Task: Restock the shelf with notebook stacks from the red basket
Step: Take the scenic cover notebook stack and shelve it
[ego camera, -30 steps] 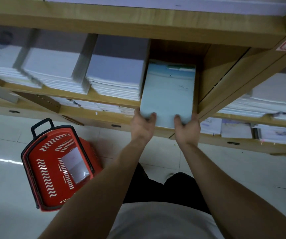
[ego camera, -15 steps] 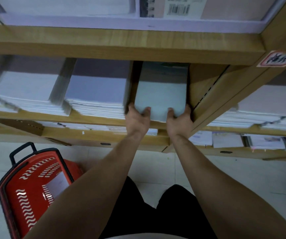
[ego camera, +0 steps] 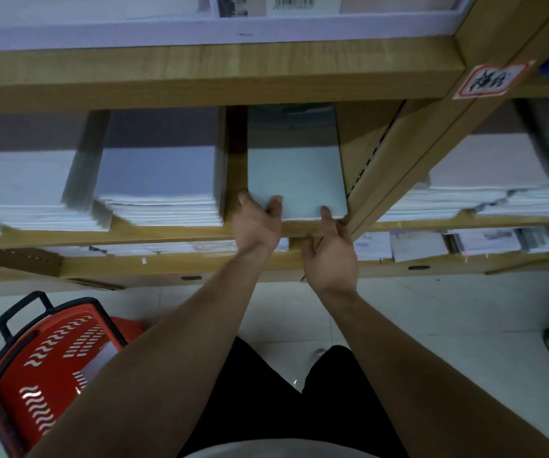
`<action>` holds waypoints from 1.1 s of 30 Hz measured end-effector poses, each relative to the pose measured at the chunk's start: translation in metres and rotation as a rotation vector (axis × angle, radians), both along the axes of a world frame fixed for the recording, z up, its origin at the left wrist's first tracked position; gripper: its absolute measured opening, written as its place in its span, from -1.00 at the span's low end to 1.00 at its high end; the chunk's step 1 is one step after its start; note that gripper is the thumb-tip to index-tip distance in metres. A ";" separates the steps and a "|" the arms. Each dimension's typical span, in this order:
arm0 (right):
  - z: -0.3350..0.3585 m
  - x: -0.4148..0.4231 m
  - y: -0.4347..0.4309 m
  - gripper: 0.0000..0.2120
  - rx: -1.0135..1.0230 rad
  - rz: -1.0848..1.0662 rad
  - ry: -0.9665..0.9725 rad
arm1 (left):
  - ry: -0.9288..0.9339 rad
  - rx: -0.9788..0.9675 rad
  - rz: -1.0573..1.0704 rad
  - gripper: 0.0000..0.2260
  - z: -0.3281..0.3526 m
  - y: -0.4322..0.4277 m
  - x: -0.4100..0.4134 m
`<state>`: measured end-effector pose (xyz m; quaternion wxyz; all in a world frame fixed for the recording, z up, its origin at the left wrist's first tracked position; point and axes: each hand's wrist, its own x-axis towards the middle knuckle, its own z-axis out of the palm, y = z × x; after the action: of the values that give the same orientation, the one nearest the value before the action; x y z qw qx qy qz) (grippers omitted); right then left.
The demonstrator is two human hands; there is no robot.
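Two white stacks (ego camera: 157,190) beside notebook stack (ego camera: 294,180).

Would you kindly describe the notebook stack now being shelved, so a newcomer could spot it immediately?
Find the middle wooden shelf, then follow it right to the slanted upright divider. The notebook stack lies flat against that divider, fingertips of both hands at its front edge. Its cover is pale blue-green and it sits low; neighbouring stacks are taller and white.

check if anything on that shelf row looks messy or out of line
Mostly tidy. The white notebook stack left of the pale blue stack has ragged, uneven front edges, and the pale blue stack is much lower than its neighbours.
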<state>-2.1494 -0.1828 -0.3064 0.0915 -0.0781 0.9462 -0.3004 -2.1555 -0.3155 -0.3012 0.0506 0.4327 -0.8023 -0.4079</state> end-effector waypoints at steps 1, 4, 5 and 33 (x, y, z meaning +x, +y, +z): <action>0.003 -0.003 -0.001 -0.39 0.004 0.023 -0.013 | -0.019 -0.003 -0.014 -0.51 0.002 -0.002 -0.001; 0.008 -0.013 -0.004 -0.32 -0.026 0.049 -0.063 | -0.080 0.017 -0.097 -0.47 0.006 -0.014 -0.003; 0.010 -0.016 -0.005 -0.29 -0.011 0.062 -0.067 | -0.089 0.042 -0.123 -0.47 0.007 -0.020 -0.002; 0.130 0.138 -0.122 -0.43 0.497 0.905 -0.107 | -0.474 -0.043 0.024 -0.42 0.104 -0.110 0.372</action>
<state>-2.0111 -0.3046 -0.1760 0.2763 -0.4397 0.8546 -0.0007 -1.7834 -0.4251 -0.1969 -0.1252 0.5248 -0.7952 -0.2768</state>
